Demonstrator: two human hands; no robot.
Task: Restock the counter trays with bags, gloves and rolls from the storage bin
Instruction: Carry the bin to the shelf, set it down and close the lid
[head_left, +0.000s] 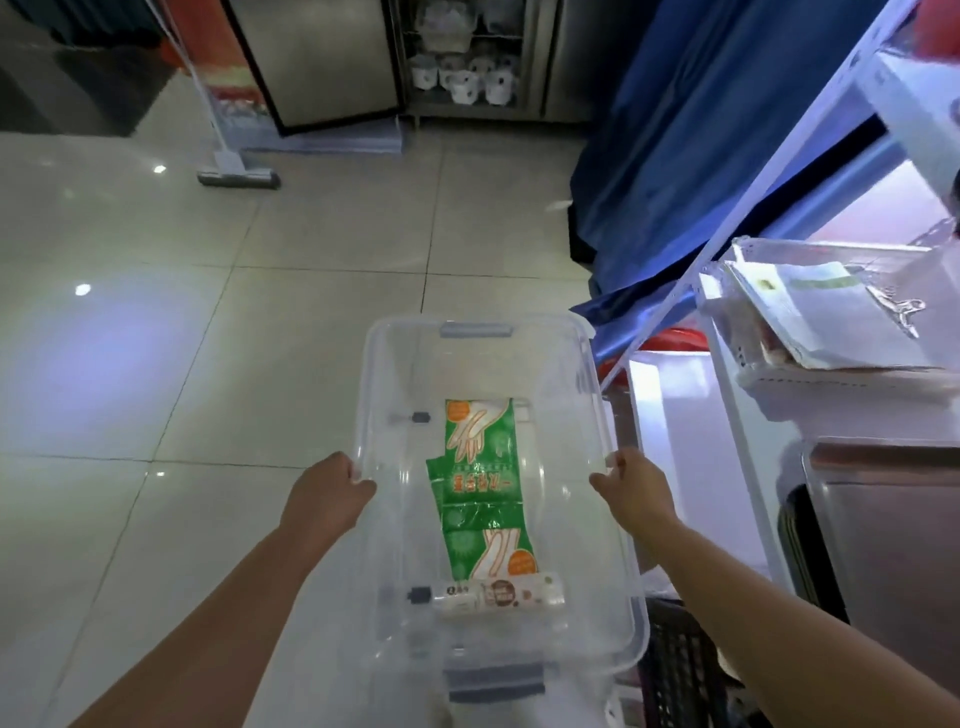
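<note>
- The left hand and the right hand each hold a long side rim of the clear storage bin, so the step in hand looks like carrying or placing the bin, not picking stock from it.
- Grip: both hands are pressed together on the rim, the left with fingers curled over the edge, the right with its thumb inside the wall.
- The bin hangs over the tiled floor, just left of the white worktop.
- It is nearly empty. Two green glove packets lie end to end along the middle of its bottom, and a small white roll lies across the near end, touching the nearer packet.
- A clear tray sits on the worktop to the right, already holding flat packets with a metal clip on top.
- Judged from this, most restocking seems done; gloves and the roll remain.
- The next move calls for setting the bin down level and close to the worktop, then freeing one hand to lift a packet across.
- Tilting the bin would let the roll run along the bottom.
</note>
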